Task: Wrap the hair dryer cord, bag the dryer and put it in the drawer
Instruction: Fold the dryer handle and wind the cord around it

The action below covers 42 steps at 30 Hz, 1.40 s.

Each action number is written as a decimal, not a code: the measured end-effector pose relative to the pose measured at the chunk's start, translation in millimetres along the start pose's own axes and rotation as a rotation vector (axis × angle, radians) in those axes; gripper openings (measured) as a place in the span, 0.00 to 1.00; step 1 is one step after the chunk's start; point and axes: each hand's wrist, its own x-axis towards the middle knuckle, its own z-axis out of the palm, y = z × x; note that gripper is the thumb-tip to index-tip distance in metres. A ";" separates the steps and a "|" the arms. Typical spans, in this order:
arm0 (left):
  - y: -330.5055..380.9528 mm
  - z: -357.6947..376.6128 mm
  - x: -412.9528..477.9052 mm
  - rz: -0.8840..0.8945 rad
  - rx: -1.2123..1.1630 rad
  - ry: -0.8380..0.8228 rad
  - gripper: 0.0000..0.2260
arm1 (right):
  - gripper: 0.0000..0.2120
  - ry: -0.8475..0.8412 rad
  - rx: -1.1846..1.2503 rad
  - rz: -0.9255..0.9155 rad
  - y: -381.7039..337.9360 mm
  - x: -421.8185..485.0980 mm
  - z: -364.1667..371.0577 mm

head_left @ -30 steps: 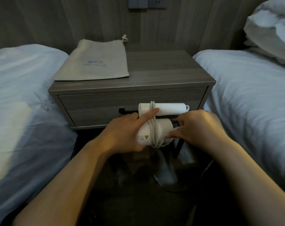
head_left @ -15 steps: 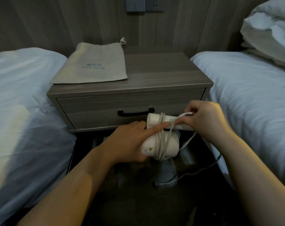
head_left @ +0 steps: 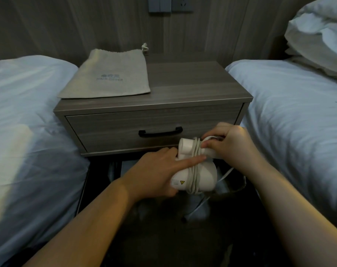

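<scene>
A white folded hair dryer (head_left: 204,177) is held in front of the nightstand's shut drawer (head_left: 125,130). My left hand (head_left: 154,174) grips its body, the forefinger pressing the wound loops. Several turns of the white cord (head_left: 195,170) go around the dryer. At the dryer's upper end, my right hand (head_left: 231,145) pinches the cord. The rest of the cord trails down to the dark floor. A beige drawstring bag (head_left: 109,76) lies flat on the nightstand's top, left side.
The grey wooden nightstand (head_left: 192,87) stands between two beds with white covers, a left bed (head_left: 23,122) and a right bed (head_left: 298,116). The drawer has a black handle (head_left: 160,132). Pillows (head_left: 318,35) are stacked at far right. A wall socket (head_left: 182,3) sits above.
My right hand carried the cord from under the dryer up and around its upper end, adding a loop. The dryer sits lower against the drawer, whose handle now shows.
</scene>
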 end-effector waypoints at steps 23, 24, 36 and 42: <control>-2.2 -15.6 1.1 -0.204 -0.724 -0.286 0.45 | 0.11 -0.293 0.883 0.721 61.6 12.1 -7.6; -2.7 -15.0 0.8 -0.209 -0.759 -0.282 0.45 | 0.11 -0.285 0.922 0.746 62.2 11.2 -6.0; -15.1 -16.0 7.7 -0.358 -1.293 0.156 0.42 | 0.07 -0.337 1.208 0.635 30.5 4.6 15.2; -18.1 -17.0 15.2 -0.440 -1.201 0.343 0.40 | 0.18 -0.400 1.117 0.444 7.6 0.2 -0.4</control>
